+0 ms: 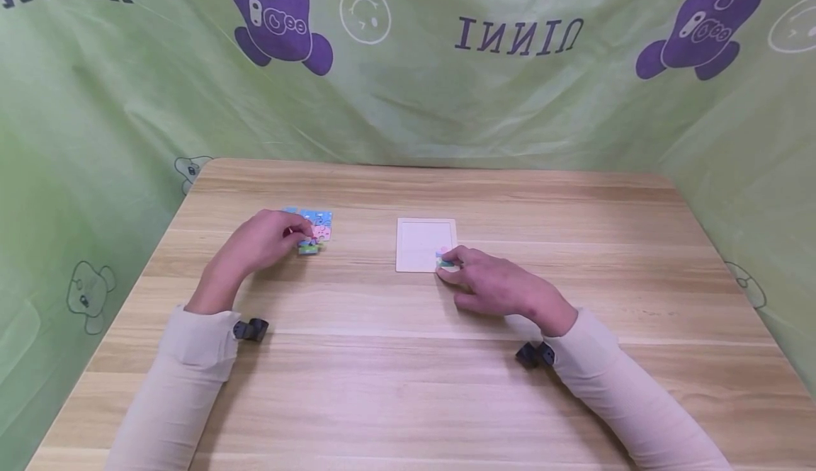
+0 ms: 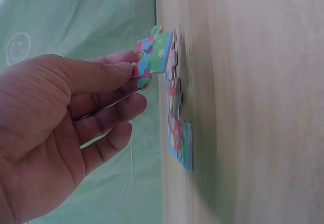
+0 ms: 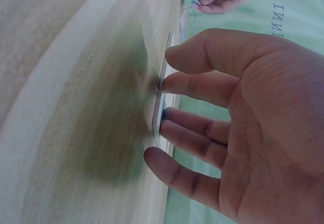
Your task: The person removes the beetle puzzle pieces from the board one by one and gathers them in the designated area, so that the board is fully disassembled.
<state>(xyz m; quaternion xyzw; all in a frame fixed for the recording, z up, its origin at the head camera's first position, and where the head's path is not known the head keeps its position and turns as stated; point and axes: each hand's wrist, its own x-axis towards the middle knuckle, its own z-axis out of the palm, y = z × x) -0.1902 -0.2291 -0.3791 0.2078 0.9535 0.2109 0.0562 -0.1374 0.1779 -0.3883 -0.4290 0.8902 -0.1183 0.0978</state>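
Note:
My left hand [image 1: 258, 241] pinches a jigsaw piece [image 2: 161, 51] between thumb and index finger. The piece shows green, blue and red, with rounded tabs. Just beyond and below it, other jigsaw pieces [image 1: 319, 217] in blue and pink lie on the table, partly covered by the left hand. A pale, square puzzle tray [image 1: 399, 244] lies to the right of them. In its near right corner sits a small coloured jigsaw piece [image 1: 444, 263], touched by the fingertips of my right hand [image 1: 494, 287]. Those fingers are spread and slightly bent, and they hide part of the piece.
The wooden table [image 1: 395, 393] extends around the tray and pieces. Behind it hangs a green printed curtain [image 1: 408, 110], which also covers both sides. Small black cameras [image 1: 251, 329] are worn at both sleeve cuffs.

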